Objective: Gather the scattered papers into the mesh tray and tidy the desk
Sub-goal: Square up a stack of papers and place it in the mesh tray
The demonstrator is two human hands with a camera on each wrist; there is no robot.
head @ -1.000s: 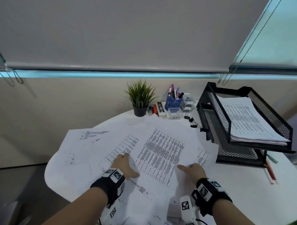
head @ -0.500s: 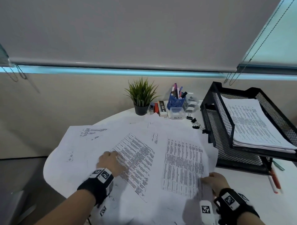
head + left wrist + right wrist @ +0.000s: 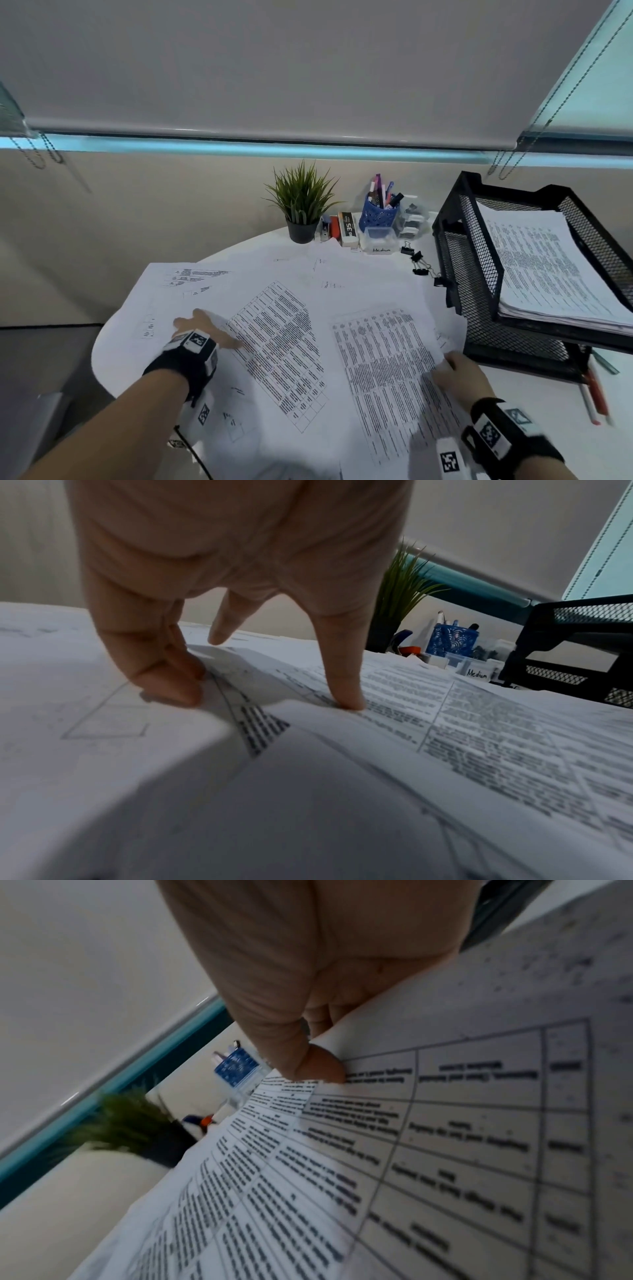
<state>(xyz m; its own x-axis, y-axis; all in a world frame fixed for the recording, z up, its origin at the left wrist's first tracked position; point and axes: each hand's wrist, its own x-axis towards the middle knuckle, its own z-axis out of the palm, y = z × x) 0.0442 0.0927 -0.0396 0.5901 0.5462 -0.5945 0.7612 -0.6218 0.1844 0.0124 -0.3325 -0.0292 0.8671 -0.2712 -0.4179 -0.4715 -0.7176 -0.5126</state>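
Since the earlier frames both hands are spreading apart: left hand (image 3: 202, 330) is sliding outward, right hand (image 3: 457, 375) drawing a printed sheet toward the tray side. Item, scattered papers (image 3: 274, 342): overlapping across the round white desk (image 3: 534, 404), covering most of it, some overhanging its left and near edges. Item, left hand: lying flat with fingers spread, fingertips (image 3: 346, 699) pressing on a tabled sheet, holding nothing. Item, potted plant (image 3: 303, 205), small boxes (image 3: 346, 228), blue pen cup (image 3: 380, 212) and binder clips (image 3: 419, 262): standing along the far edge, apart from the hands. Item, right hand: pinching the right edge of the printed sheet (image 3: 387, 377), thumb (image 3: 308, 1064) on top, its long axis running away from the person. Item, mesh tray (image 3: 479, 260): standing at far right, upper tier already holding a paper stack (image 3: 548, 267); right hand is the nearer, just beside the lower tier. Judged obstacles: tray's front rim; pens (image 3: 594, 394) lying beside its foot.
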